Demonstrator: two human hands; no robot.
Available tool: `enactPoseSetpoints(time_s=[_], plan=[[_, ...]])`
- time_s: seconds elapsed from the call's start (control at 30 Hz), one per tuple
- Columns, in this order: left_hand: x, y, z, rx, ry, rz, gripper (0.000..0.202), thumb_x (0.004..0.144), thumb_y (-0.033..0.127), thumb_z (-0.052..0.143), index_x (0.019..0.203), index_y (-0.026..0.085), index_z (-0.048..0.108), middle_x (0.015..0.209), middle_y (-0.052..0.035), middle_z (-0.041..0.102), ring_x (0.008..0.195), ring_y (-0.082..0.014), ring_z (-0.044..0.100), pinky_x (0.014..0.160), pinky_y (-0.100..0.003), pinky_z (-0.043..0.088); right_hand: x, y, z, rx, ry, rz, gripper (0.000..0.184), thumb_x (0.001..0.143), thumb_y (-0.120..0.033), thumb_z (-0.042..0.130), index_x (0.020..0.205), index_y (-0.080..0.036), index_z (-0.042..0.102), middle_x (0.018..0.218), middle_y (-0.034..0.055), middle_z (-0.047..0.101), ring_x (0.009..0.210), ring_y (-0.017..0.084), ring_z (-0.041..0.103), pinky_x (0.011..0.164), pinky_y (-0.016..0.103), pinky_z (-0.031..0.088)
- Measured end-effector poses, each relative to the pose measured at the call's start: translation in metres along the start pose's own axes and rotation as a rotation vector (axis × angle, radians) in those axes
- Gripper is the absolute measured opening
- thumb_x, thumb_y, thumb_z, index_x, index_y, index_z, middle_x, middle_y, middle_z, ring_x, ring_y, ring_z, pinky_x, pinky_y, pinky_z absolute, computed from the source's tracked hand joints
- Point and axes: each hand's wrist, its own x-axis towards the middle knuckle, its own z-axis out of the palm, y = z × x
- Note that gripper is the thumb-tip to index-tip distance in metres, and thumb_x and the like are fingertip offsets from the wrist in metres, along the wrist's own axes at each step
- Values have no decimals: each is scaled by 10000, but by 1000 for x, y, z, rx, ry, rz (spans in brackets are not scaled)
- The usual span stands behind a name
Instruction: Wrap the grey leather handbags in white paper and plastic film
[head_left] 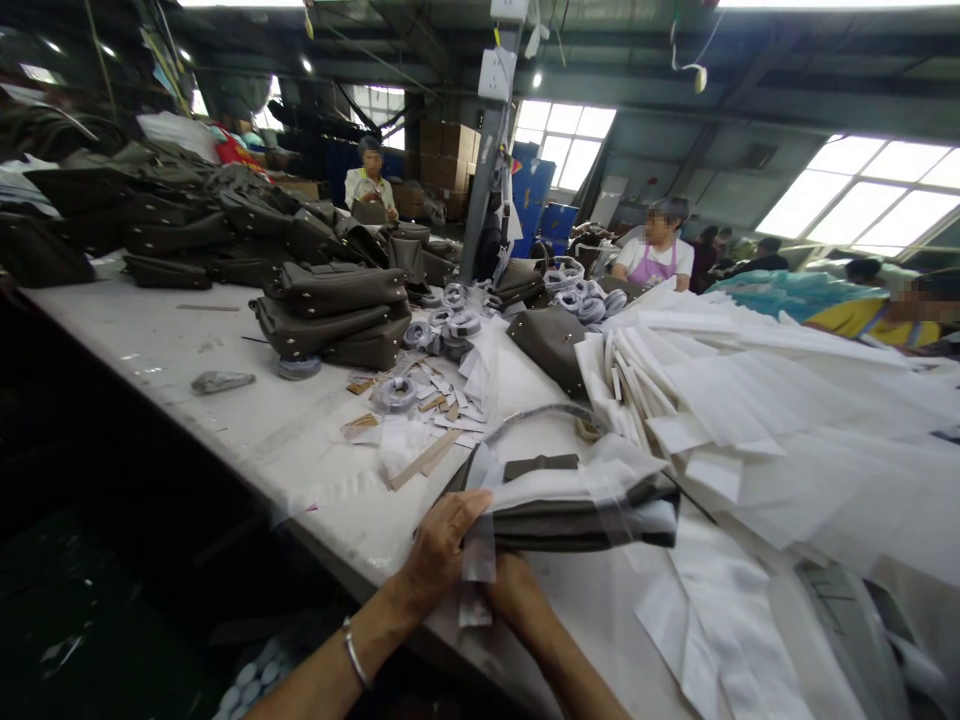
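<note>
A dark olive handbag (577,525) lies on its side at the table's near edge, partly covered with white tissue and clear film. A thin handle wrapped in film (536,412) arches behind it. My left hand (442,535) is closed on the bag's left end, fingers pressing on the wrapping. Just below it, my right hand (514,590) reaches beneath the bag's lower edge, and its fingers are hidden there. Between the two hands hangs a whitish translucent strip (478,560).
Stacked dark bags (337,310) stand at the table's middle and far left. Coiled wrapped handles (457,322) and paper scraps (450,400) lie ahead. White sheets (750,380) pile up on the right. A metal post (484,190) rises beyond. Several people (656,250) sit farther back.
</note>
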Motion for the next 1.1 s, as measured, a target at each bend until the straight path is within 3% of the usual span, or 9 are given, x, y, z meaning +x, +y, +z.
enactPoseSetpoints(time_s=[0.1, 0.17, 0.23, 0.33, 0.4, 0.47, 0.6, 0.73, 1.1], plan=[[-5, -1, 4, 42, -48, 72, 409, 922, 106, 489, 1321, 190, 528, 1115, -100, 675, 1020, -201, 646, 870, -343, 567, -20, 4, 3, 196, -51, 150, 485, 944, -497, 401, 687, -203, 688, 660, 50, 708, 613, 201, 674, 532, 262, 479], [-8, 0, 7, 63, -100, 103, 370, 953, 105, 445, 1302, 181, 541, 1122, -104, 675, 1039, -197, 636, 875, -338, 555, -37, 7, 7, 439, -42, 304, 541, 858, -652, 470, 600, -195, 598, 523, 14, 616, 466, 159, 581, 440, 236, 410], [-10, 2, 11, 77, -173, 137, 337, 983, 119, 404, 1282, 170, 552, 1146, -105, 673, 1086, -201, 621, 923, -355, 531, -51, 8, 10, 660, -22, 482, 582, 729, -771, 549, 611, -202, 533, 461, -15, 546, 378, 132, 500, 368, 220, 350], [-8, 5, 13, 100, -265, 200, 324, 1002, 134, 367, 1263, 160, 557, 1201, -96, 666, 1253, -244, 538, 1091, -468, 403, -64, 2, 12, 821, -67, 633, 676, 591, -869, 589, 705, -208, 506, 476, -19, 556, 321, 125, 477, 294, 205, 303], [-6, 5, 11, 87, -314, 245, 336, 1004, 122, 344, 1269, 157, 548, 1243, -88, 656, 1351, -256, 451, 1160, -511, 294, -67, -4, 9, 880, -108, 639, 724, 539, -880, 621, 750, -197, 510, 551, 10, 612, 346, 129, 524, 300, 201, 338], [-4, 4, 8, 42, -363, 287, 344, 1013, 122, 333, 1291, 163, 530, 1284, -79, 640, 1386, -235, 410, 1181, -481, 262, -68, -10, 4, 910, -117, 628, 733, 528, -869, 646, 761, -186, 516, 601, 31, 639, 374, 126, 554, 322, 198, 371], [-2, 1, 3, -51, -398, 314, 337, 1028, 146, 340, 1313, 183, 517, 1319, -76, 624, 1341, -190, 468, 1162, -407, 312, -70, -16, -3, 911, -72, 634, 698, 562, -848, 648, 719, -181, 513, 609, 36, 654, 379, 104, 552, 333, 180, 376], [-2, 2, 7, -61, -401, 261, 346, 1012, 128, 357, 1305, 183, 533, 1303, -96, 633, 1278, -188, 535, 1121, -407, 381, -72, -22, -2, 841, -85, 615, 667, 588, -816, 660, 684, -171, 523, 540, 18, 629, 345, 94, 524, 302, 165, 342], [-5, 3, 13, -8, -411, 263, 401, 1013, 119, 337, 1388, 161, 475, 1348, -115, 599, 1327, -213, 489, 1117, -426, 399, -90, -23, 8, 986, -121, 596, 641, 651, -783, 655, 761, -162, 543, 534, 16, 628, 336, 96, 515, 282, 155, 301]])
